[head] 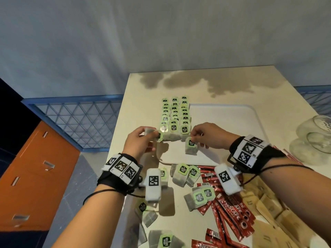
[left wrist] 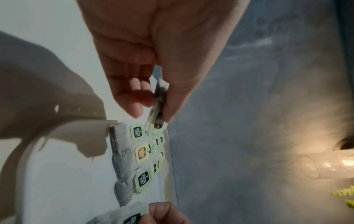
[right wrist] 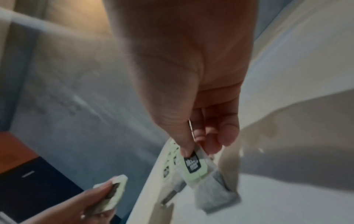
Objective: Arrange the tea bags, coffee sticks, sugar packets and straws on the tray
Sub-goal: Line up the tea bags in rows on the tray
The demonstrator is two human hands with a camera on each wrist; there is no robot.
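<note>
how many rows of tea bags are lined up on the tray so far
3 rows, side by side at the tray's left edge: left row, middle row, right row. Bags overlap, so the number in each row is unclear.

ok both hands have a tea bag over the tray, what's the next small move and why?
Probably lower the right hand and lay its tea bag at the near end of the right column of the rows on the tray. That bag hangs just below that column's last bag, while the left hand holds its bag beside the left column.
</note>
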